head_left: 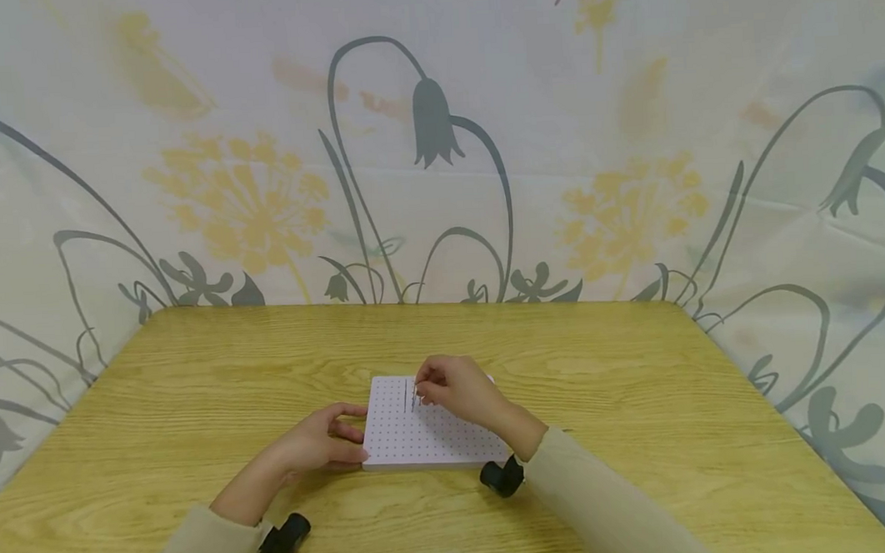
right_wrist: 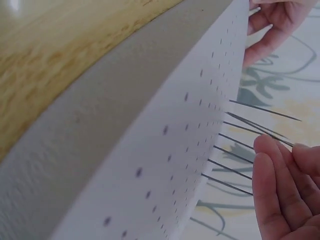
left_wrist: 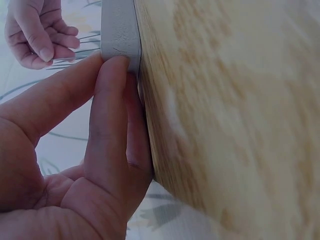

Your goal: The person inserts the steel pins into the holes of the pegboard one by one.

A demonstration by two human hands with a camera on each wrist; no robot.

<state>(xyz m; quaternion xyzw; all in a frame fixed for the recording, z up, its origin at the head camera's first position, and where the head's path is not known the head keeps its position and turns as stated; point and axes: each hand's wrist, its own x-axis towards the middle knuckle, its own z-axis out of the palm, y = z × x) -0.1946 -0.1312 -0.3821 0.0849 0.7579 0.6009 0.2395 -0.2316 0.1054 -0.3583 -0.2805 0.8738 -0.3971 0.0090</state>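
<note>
A white board (head_left: 436,444) with a grid of small dark holes lies flat on the table. My left hand (head_left: 325,439) rests at its left side; in the left wrist view the fingertips (left_wrist: 114,67) touch the board's grey edge (left_wrist: 120,30). Over the board's far part, my right hand (head_left: 456,388) pinches a thin dark needle-like rod (right_wrist: 283,140) between thumb and fingers. Several similar rods (right_wrist: 265,110) stand up from the board in a row beside it. Whether the pinched rod's lower end sits in a hole, I cannot tell.
The wooden table (head_left: 605,368) reaches out around the board on all sides. Behind it hangs a pale cloth (head_left: 528,180) with a flower print. A black wrist camera (head_left: 285,537) sits by the left sleeve, another black camera (head_left: 502,476) by the right.
</note>
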